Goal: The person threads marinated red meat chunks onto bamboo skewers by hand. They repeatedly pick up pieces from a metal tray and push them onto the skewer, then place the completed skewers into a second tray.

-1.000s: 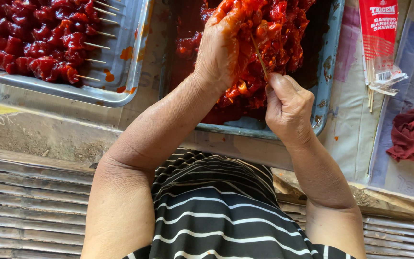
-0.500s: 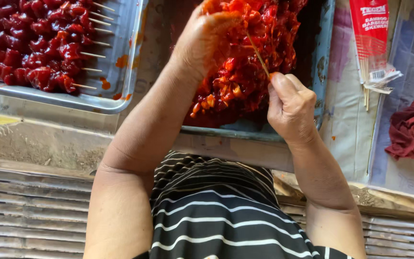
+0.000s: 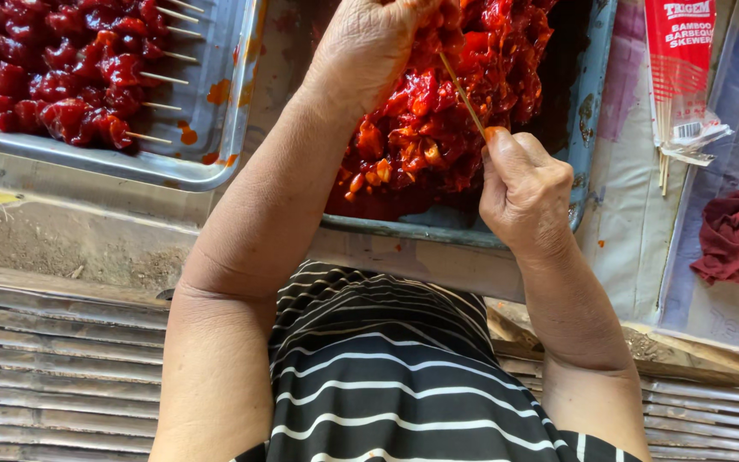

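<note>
While the right hand pinches a stick steady, the left hand squeezes red meat onto it.

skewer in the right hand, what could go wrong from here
The bamboo skewer points up toward the left hand gripping red marinated meat, so its tip might prick the fingers. Both hands look sauce-slick, so the thin stick may slip in the right hand. Sauce could drip over the tray's rim.

Beyond the right hand's pinch, the bamboo skewer's tip disappears behind the left hand, whose fingertips are cut off by the top edge.
</note>
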